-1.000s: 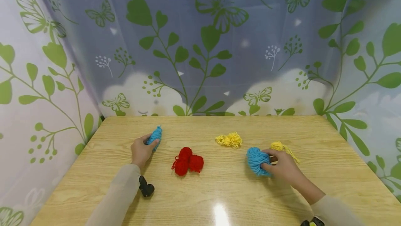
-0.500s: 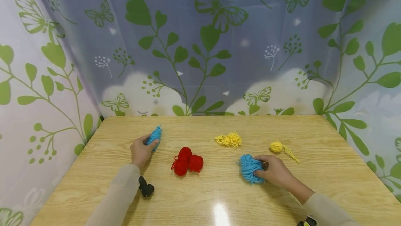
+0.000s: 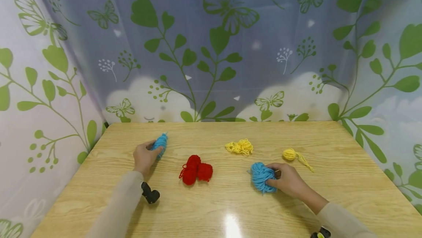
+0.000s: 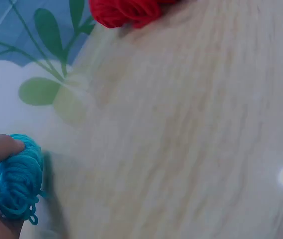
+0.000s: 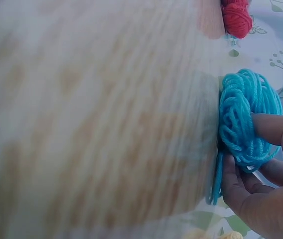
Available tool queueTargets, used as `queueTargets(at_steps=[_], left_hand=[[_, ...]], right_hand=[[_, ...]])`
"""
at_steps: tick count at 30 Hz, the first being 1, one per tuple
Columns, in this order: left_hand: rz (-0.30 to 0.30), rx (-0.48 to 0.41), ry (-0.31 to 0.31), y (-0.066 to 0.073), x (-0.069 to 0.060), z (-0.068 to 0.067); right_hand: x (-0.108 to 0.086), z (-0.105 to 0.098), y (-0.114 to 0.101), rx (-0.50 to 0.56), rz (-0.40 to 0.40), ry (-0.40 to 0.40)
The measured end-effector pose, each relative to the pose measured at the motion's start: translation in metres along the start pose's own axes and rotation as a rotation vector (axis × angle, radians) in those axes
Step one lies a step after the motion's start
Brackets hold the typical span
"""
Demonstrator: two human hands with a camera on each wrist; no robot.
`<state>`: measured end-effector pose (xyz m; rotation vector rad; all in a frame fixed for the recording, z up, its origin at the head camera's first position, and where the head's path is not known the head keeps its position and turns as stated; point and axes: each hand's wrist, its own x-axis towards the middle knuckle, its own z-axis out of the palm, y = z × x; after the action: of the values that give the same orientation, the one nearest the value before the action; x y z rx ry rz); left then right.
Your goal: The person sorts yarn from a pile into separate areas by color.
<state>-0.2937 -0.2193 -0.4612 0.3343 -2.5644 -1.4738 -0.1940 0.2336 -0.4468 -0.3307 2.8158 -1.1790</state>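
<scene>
At the table's left, the left hand (image 3: pixel 145 157) grips a narrow blue yarn bundle (image 3: pixel 160 145), thumb on its near side. The left wrist view shows the thumb over that blue yarn (image 4: pixel 19 181). Right of centre, the right hand (image 3: pixel 288 180) holds a rounder, looser blue yarn bundle (image 3: pixel 262 177) between thumb and fingers. In the right wrist view, fingers lie under this blue yarn (image 5: pixel 248 119) and a loose strand hangs from it. Its contact with the table cannot be told clearly.
Red yarn balls (image 3: pixel 194 171) sit together between the hands. Behind, a tangled yellow yarn heap (image 3: pixel 240 147) lies near the middle, and a small yellow ball (image 3: pixel 289 154) with a trailing end is beyond the right hand. A patterned curtain (image 3: pixel 197 47) stands behind the wooden table (image 3: pixel 204 208).
The right hand has moved left and slightly nearer with its blue bundle, uncovering the small yellow ball, then stayed nearly still. The left hand has shifted slightly left with its bundle.
</scene>
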Motion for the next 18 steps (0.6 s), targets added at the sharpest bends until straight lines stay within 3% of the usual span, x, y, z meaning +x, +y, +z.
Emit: queueTargets(at_steps=[5,9,13,18], left_hand=[[0.001,-0.064,-0.038,0.021,-0.005,-0.01],[0.007,-0.108,-0.065,0.046,-0.014,-0.008],[0.023,-0.156,-0.099,0.068,-0.028,0.004],[0.059,-0.231,-0.158,0.092,-0.052,0.028]], right_hand=[[0.0,-0.001,0.0,0.001,0.006,-0.003],[0.001,-0.001,-0.003,-0.006,0.015,0.003],[0.002,0.0,-0.005,-0.011,0.003,0.001],[0.002,0.002,-0.006,-0.018,-0.01,0.001]])
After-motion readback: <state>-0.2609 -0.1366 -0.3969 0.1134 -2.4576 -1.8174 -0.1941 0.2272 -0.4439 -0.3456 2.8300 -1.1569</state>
